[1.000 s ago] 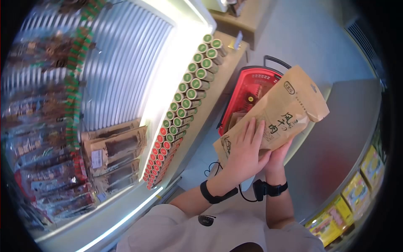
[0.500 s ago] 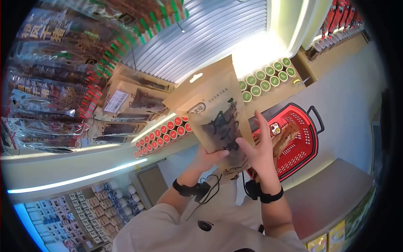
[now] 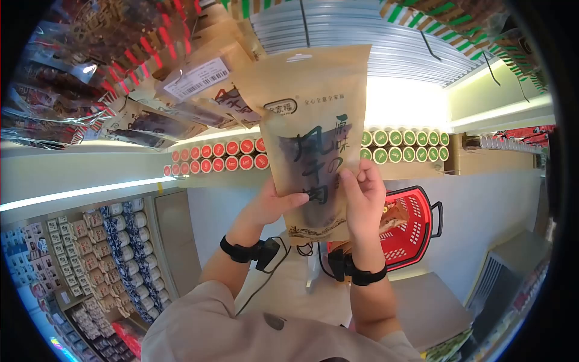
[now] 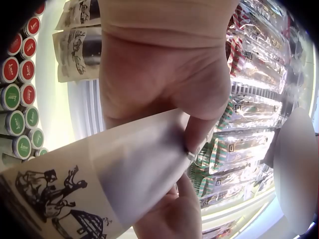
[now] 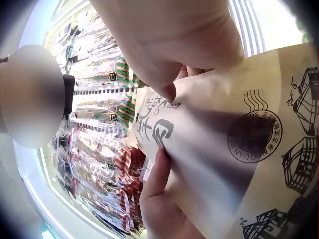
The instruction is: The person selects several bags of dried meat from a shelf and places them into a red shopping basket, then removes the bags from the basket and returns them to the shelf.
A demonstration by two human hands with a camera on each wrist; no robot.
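A brown paper pouch with black lettering and a dark window stands upright before the person in the head view, held by both hands. On its left edge the left hand grips, thumb across the front. The right hand pinches the right edge, thumb on the front, fingers curled behind. In the left wrist view the pouch lies below the left hand. The right wrist view shows the pouch between the right hand and the other hand's thumb.
A red basket with packages in it is at the lower right. Rows of red-lidded cans and green-lidded cans line the shelf behind the pouch. Packets hang at the upper left, and a grey surface lies at the lower right.
The pouch has turned from slanted, beneath the hands, to upright with its lettered front facing the person. Both hands have shifted to its side edges, and the view has swung toward the shelf.
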